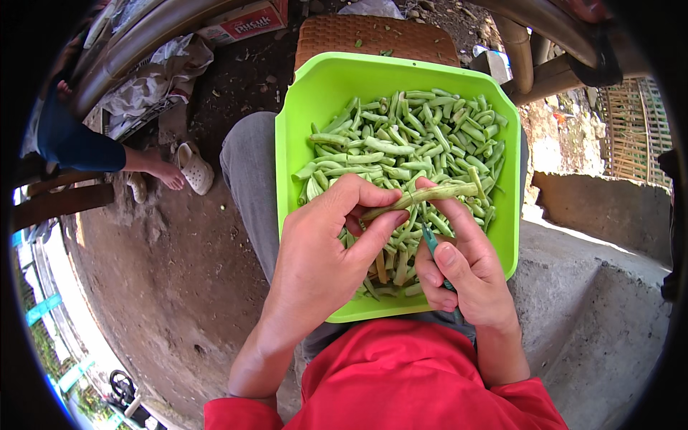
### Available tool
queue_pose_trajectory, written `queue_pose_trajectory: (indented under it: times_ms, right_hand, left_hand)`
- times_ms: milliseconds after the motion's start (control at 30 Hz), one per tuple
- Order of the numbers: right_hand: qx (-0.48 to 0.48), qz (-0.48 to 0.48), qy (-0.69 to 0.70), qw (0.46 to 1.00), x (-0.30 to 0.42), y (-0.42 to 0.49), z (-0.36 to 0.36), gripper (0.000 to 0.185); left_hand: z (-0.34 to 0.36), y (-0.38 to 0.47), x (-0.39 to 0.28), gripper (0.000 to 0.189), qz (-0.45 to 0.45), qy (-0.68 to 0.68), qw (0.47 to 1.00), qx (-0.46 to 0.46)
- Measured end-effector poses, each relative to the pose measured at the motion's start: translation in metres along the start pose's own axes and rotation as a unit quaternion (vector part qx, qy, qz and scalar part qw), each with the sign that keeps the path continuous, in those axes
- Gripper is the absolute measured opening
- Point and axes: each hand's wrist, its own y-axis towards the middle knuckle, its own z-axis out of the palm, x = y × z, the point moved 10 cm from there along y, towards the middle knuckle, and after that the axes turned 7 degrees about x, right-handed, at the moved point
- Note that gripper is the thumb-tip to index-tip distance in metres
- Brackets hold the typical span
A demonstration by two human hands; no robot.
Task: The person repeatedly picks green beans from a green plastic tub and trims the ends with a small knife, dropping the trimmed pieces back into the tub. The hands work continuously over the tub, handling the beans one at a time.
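Between thumb and forefinger, my left hand [322, 247] pinches a green bean pod [446, 192], which points to the right. My right hand [467, 263] grips a green-handled cutter knife [430, 239]. Its blade comes up against the underside of the pod, near my left fingertips, and my right forefinger lies behind the pod. Below both hands, a lime-green plastic basin [301, 102] rests on my lap. Many short pieces of cut green beans [408, 129] lie in it; my hands hide the nearest ones.
A brown woven-pattern stool [371, 37] stands beyond the basin. On the left are another person's bare foot [164, 171] and a cream clog [194, 167] on the dirt floor. A concrete ledge [564, 279] lies to my right. Bamboo poles [145, 40] cross the upper left.
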Motion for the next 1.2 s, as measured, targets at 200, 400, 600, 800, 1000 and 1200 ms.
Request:
queue_pose_trajectory:
  times_ms: [200, 400, 600, 800, 1000, 1200]
  right_hand:
    - [-0.070, 0.045, 0.047, 0.995, -0.006, -0.002, 0.000, 0.060]
    - [-0.105, 0.071, 0.098, 0.987, -0.011, 0.001, -0.003, 0.054]
    - [-0.149, 0.051, 0.079, 0.984, 0.000, -0.008, -0.017, 0.054]
    - [-0.229, -0.044, 0.073, 0.970, 0.020, -0.018, -0.047, 0.054]
    - [-0.261, -0.087, 0.042, 0.961, 0.030, -0.024, -0.062, 0.051]
    - [-0.275, -0.104, 0.000, 0.956, 0.033, -0.030, -0.068, 0.051]
  left_hand:
    - [0.004, -0.004, -0.004, 0.015, 0.066, 0.057, 0.995, -0.043]
    - [-0.001, -0.004, -0.010, 0.015, 0.093, 0.091, 0.990, -0.058]
    - [-0.022, 0.007, -0.010, 0.023, 0.046, 0.178, 0.980, -0.080]
    - [-0.013, -0.006, -0.037, 0.030, 0.182, 0.292, 0.939, 0.007]
    - [0.027, -0.028, -0.018, 0.031, 0.154, 0.393, 0.881, 0.215]
    - [0.022, -0.017, -0.017, 0.017, 0.183, 0.443, 0.853, 0.205]
